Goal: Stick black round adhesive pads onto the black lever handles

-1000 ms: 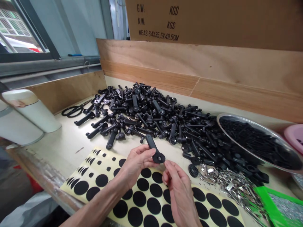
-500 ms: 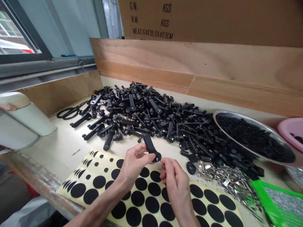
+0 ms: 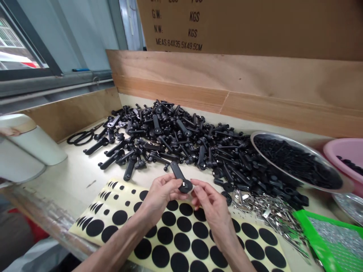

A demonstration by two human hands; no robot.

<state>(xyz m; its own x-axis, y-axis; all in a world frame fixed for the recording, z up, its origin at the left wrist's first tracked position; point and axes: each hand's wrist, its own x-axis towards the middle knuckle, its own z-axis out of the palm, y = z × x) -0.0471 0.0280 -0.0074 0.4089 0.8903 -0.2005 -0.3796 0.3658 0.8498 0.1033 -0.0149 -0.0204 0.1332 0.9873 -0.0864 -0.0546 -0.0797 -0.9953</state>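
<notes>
My left hand [image 3: 160, 196] grips a black plastic lever handle [image 3: 179, 175] by its round end, with the shaft pointing away from me. My right hand [image 3: 211, 206] is pinched right beside that round end, fingertips touching it; what they hold, if anything, is too small to make out. Both hands hover over yellow backing sheets [image 3: 113, 206] covered with black round stickers. Just beyond lies a big heap of the same black lever handles [image 3: 176, 138].
A steel bowl [image 3: 297, 160] of small black parts stands at right, with a pink basin [image 3: 347, 153] behind it. Loose metal clips [image 3: 272, 215] and a green tray [image 3: 326, 236] lie at lower right. Black scissors [image 3: 82, 136] and white containers [image 3: 28, 145] sit at left.
My right hand has moved up and closed in on the round end of the handle. The left hand kept hold of the handle and lowered it slightly.
</notes>
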